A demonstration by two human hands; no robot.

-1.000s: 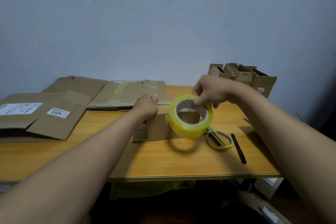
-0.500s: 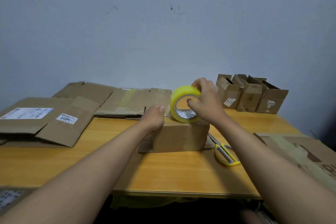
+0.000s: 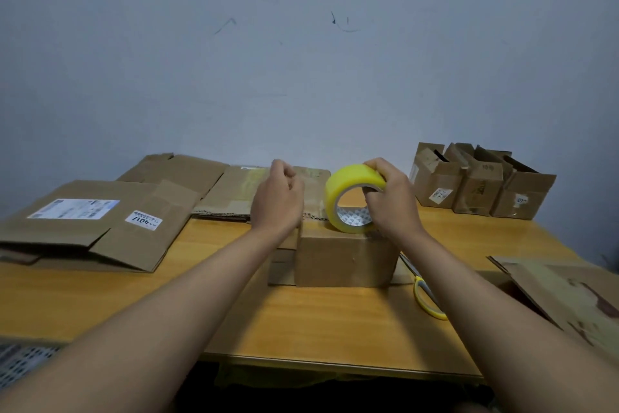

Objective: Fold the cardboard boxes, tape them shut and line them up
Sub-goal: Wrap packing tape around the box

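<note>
Box in play: the small brown cardboard box (image 3: 345, 257) sits folded at the middle of the orange wooden table (image 3: 318, 322), near face towards us — right where both hands can reach its top.
Tape roll: the yellowish roll of clear packing tape (image 3: 351, 198) stands on edge on the box's top, at the right half, apparently so a strip can be drawn leftwards along the seam.
Right hand: the right hand (image 3: 390, 201) grips the roll, fingers curled over its rim with one hooked into the core — I read that as bracing it against the pull.
Left hand: the left hand (image 3: 276, 200) hovers just left of the roll above the box's left edge, fingers curled together as if pinching; clear tape would not show, so whether it has the free end I cannot tell.
Scissors: the yellow-handled scissors (image 3: 427, 298) lie just right of the box, handy for the cut, blades partly behind the right forearm.
Finished row: three small brown cardboard boxes (image 3: 479, 190) stand side by side at the far right against the wall, top flaps up.
Stock: flattened brown cardboard sheets (image 3: 100, 221) wait at the left and rear.
Hidden: the box's top seam is masked by roll and hands; another cardboard piece (image 3: 569, 295) runs off the right edge.
</note>
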